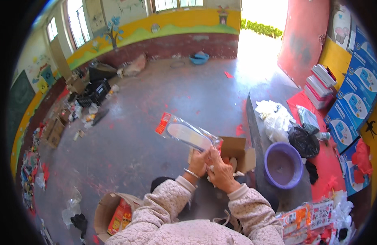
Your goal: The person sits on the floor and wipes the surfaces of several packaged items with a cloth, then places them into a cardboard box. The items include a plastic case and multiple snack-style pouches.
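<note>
Two-handed pinch on the clear insole packet (189, 136), up-left of the open cardboard box (248, 158).
Long axis runs up-left, away from the box; red header card (163, 123) at far end. Left hand (199, 163) closed on near end; right hand (222, 173), nearer the box, pinching there too, exact finger contact partly hidden. Purple basin (294, 183) right of box.

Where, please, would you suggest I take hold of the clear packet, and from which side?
Probably by the red header of the clear packet, coming from the picture's upper left: that end juts out free, while the left hand and right hand are at the opposite end.
</note>
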Tool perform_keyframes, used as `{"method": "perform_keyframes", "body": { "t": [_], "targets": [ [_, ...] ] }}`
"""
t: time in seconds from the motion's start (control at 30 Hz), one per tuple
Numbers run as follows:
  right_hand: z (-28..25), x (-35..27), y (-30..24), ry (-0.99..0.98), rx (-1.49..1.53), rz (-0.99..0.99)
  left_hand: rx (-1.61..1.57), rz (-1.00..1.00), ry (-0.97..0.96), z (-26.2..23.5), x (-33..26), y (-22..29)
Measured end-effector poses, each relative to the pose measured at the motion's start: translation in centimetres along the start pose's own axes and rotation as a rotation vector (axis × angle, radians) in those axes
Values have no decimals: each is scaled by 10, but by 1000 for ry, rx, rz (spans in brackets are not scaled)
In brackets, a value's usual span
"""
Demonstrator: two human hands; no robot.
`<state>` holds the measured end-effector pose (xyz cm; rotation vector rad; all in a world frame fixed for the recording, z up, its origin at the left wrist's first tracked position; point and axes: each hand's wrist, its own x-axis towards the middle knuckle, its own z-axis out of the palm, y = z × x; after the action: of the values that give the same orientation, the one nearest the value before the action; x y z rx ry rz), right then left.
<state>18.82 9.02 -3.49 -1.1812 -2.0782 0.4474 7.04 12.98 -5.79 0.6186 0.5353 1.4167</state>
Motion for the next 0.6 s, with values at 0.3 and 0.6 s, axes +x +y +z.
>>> {"method": "perform_keyframes", "body": {
  "t": [0.3, 0.6],
  "targets": [
    [-17, 4, 20, 109, 816, 225, 423, 76, -138, -6, 3, 1],
    [-69, 4, 48, -130, 755, 410, 591, -177, -361, -1, -12, 12]
  ]
}}
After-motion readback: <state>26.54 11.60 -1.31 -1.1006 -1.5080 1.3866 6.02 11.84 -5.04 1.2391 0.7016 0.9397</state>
